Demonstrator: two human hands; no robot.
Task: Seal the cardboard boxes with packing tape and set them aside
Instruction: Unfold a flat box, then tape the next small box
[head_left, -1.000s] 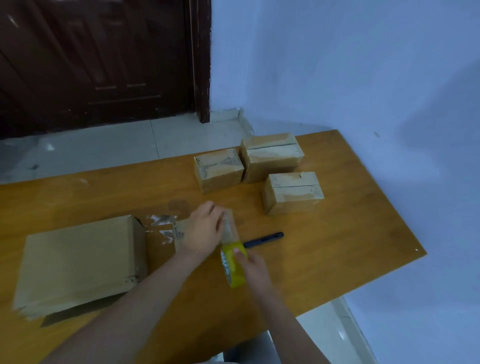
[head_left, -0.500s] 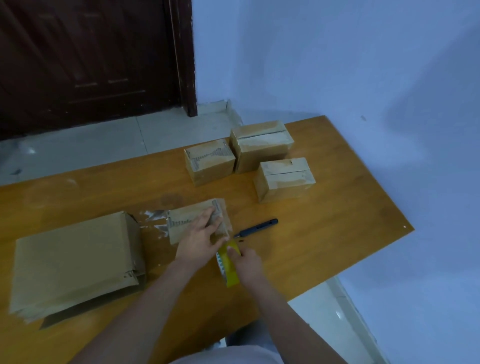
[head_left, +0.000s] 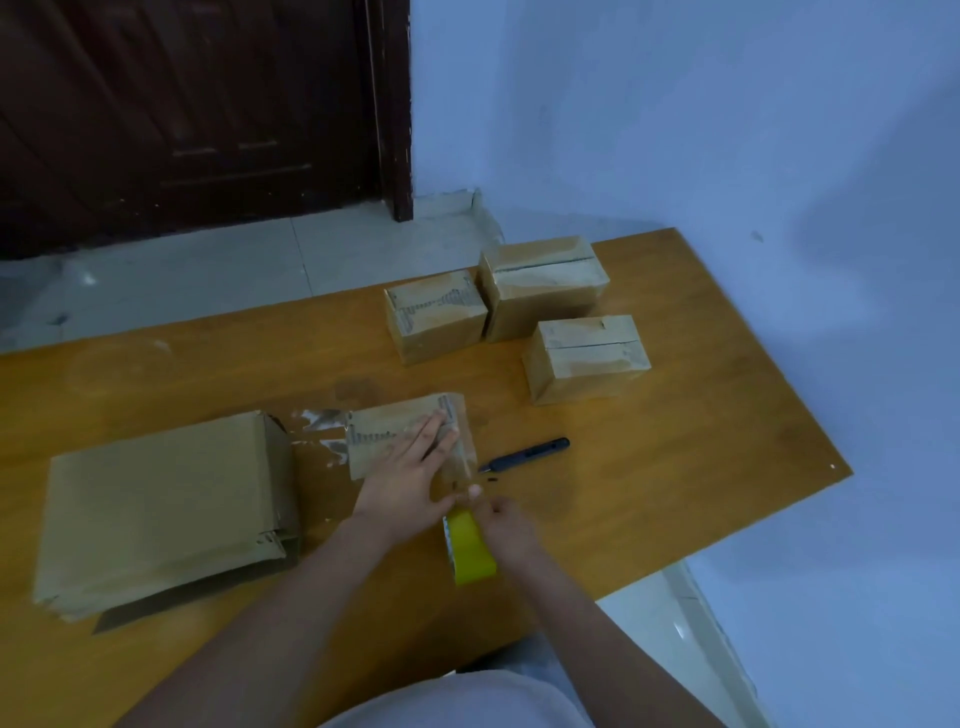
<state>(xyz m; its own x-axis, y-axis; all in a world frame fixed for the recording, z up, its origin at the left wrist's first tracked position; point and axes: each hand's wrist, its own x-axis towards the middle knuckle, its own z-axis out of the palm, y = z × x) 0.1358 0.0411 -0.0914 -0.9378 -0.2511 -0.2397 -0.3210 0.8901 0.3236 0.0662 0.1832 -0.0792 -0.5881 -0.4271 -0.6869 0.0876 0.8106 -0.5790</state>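
One small brown box (head_left: 408, 434) mid-table, printed top, left hand (head_left: 410, 480) flat on it, right hand (head_left: 506, 525) gripping yellow tape roll (head_left: 469, 548)

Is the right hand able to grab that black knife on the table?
Probably yes, once it lets go. The knife lies bare on the table, just beyond the right hand, with nothing between. But that hand holds the yellow tape roll.

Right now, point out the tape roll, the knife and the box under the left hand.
tape roll (head_left: 470, 545), head view, on its yellow outer face.
knife (head_left: 524, 454), head view, middle of its dark handle.
box (head_left: 387, 434), head view, on its top face left of the fingers.
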